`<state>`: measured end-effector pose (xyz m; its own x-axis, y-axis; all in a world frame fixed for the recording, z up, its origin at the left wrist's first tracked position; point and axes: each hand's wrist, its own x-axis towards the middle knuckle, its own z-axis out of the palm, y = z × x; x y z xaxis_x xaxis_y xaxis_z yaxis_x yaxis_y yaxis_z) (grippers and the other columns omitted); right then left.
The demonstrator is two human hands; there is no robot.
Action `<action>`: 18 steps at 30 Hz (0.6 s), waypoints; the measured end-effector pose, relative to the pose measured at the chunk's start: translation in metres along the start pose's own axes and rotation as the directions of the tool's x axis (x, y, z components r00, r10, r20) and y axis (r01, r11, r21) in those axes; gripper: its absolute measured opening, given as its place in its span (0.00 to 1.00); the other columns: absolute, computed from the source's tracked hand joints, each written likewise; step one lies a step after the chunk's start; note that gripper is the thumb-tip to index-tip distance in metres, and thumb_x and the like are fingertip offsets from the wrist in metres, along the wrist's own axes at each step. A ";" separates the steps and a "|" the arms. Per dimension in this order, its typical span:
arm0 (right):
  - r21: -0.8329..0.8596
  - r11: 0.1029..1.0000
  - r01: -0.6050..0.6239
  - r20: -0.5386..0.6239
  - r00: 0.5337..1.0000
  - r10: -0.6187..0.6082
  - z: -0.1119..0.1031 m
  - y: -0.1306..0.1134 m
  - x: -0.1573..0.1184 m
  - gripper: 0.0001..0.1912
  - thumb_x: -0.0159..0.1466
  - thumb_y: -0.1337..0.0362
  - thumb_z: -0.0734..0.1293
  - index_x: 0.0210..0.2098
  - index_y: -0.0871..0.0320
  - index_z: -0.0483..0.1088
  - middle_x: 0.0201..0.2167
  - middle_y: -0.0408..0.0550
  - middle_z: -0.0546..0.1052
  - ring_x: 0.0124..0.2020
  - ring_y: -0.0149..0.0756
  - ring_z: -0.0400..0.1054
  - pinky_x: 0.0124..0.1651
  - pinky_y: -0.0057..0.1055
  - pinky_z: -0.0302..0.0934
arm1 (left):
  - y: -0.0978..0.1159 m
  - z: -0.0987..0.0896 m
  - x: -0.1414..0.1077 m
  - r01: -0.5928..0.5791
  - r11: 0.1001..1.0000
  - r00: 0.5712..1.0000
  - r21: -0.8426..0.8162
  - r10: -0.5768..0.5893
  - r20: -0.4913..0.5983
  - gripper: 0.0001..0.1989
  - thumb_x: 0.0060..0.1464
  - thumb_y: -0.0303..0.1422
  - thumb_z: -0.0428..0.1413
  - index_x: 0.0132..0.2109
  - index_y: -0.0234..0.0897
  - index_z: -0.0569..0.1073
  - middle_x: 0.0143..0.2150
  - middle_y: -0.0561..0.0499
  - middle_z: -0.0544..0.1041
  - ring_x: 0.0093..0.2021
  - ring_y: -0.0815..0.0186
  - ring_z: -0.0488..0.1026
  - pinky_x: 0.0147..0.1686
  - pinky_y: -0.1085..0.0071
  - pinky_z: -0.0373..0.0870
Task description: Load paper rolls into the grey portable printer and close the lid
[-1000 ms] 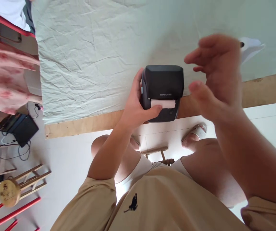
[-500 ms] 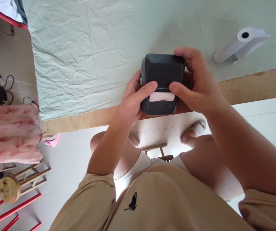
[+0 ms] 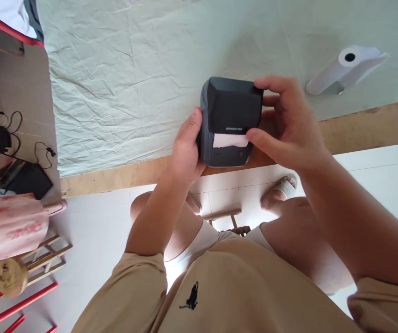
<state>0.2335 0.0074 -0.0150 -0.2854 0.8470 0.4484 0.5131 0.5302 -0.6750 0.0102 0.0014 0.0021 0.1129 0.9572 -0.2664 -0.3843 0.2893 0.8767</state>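
A dark grey label printer (image 3: 235, 104) with NIIMBOT lettering is held over the near edge of the cloth-covered table. A strip of white paper (image 3: 230, 140) sticks out of the slot in its front. My left hand (image 3: 187, 145) grips the printer's left side, with the thumb along that side and the other fingers hidden behind. On the right side, my right hand (image 3: 289, 120) has its thumb by the paper's right end and its index finger at the top right corner. A roll of white paper (image 3: 330, 74) lies to the right with its end loose.
Wrinkled pale green cloth (image 3: 122, 83) covers the table, bordered by a bare wooden edge (image 3: 115, 178). At left are a person's pink floral garment (image 3: 11, 226), a black flat device (image 3: 28, 178), cables, a wooden stool (image 3: 11, 276) and red bars (image 3: 21, 307).
My left thumb has moved off the printer's front to its left side. The printer has shifted slightly left. The floral garment has moved left and down, uncovering the black device.
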 end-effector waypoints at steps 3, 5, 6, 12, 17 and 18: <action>0.049 0.999 0.016 0.011 1.000 -0.016 -0.010 -0.001 0.003 0.39 0.68 0.58 0.77 0.75 0.39 0.68 0.72 0.54 0.75 0.60 0.50 0.82 0.57 0.48 0.84 | 0.001 0.002 0.000 -0.013 1.000 0.996 -0.012 0.012 -0.088 0.28 0.75 0.62 0.55 0.46 0.43 0.82 0.50 0.47 0.88 0.80 0.44 0.77 0.69 0.47 0.88; -0.003 0.998 0.055 -0.023 0.998 -0.055 -0.015 -0.001 0.005 0.39 0.65 0.55 0.80 0.73 0.41 0.72 0.64 0.54 0.79 0.53 0.49 0.83 0.52 0.47 0.84 | 0.002 0.002 0.001 -0.018 1.000 0.994 -0.016 0.017 -0.108 0.25 0.75 0.59 0.57 0.44 0.43 0.80 0.48 0.48 0.88 0.80 0.44 0.78 0.68 0.48 0.89; -0.027 0.997 0.077 -0.044 0.996 -0.078 -0.017 -0.003 0.006 0.37 0.64 0.53 0.81 0.71 0.42 0.74 0.56 0.51 0.82 0.47 0.47 0.82 0.48 0.45 0.83 | 0.002 0.002 0.001 -0.013 1.000 0.994 -0.018 0.011 -0.105 0.25 0.75 0.59 0.57 0.44 0.43 0.81 0.47 0.48 0.88 0.79 0.44 0.78 0.68 0.49 0.89; 0.008 0.998 0.059 -0.334 0.941 -0.053 -0.009 -0.036 0.011 0.08 0.75 0.53 0.74 0.51 0.44 0.80 0.20 0.34 0.70 0.19 0.32 0.68 0.25 0.34 0.61 | 0.002 0.004 0.002 0.043 0.999 0.999 -0.026 -0.044 -0.013 0.29 0.76 0.62 0.52 0.50 0.42 0.83 0.46 0.47 0.89 0.72 0.47 0.85 0.64 0.52 0.90; 0.149 0.988 0.027 -0.506 0.861 0.053 -0.004 -0.057 0.023 0.07 0.74 0.55 0.76 0.42 0.49 0.77 0.34 0.42 0.84 0.33 0.40 0.85 0.22 0.34 0.62 | -0.004 0.001 0.004 0.053 0.998 0.999 -0.035 -0.053 0.001 0.32 0.77 0.63 0.49 0.49 0.42 0.83 0.40 0.48 0.88 0.66 0.48 0.88 0.58 0.53 0.92; 0.118 0.993 0.012 -0.483 0.874 0.047 -0.005 -0.057 0.024 0.06 0.74 0.58 0.75 0.41 0.49 0.77 0.37 0.42 0.86 0.33 0.39 0.84 0.23 0.35 0.62 | -0.004 0.000 0.003 0.065 0.997 0.998 -0.030 -0.065 0.011 0.33 0.77 0.64 0.49 0.49 0.42 0.83 0.41 0.47 0.88 0.67 0.47 0.88 0.58 0.53 0.92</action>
<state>0.2016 -0.0026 0.0370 0.1655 0.7473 0.6435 0.4107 0.5411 -0.7339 0.0127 0.0034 -0.0025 0.1479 0.9364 -0.3183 -0.4034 0.3509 0.8451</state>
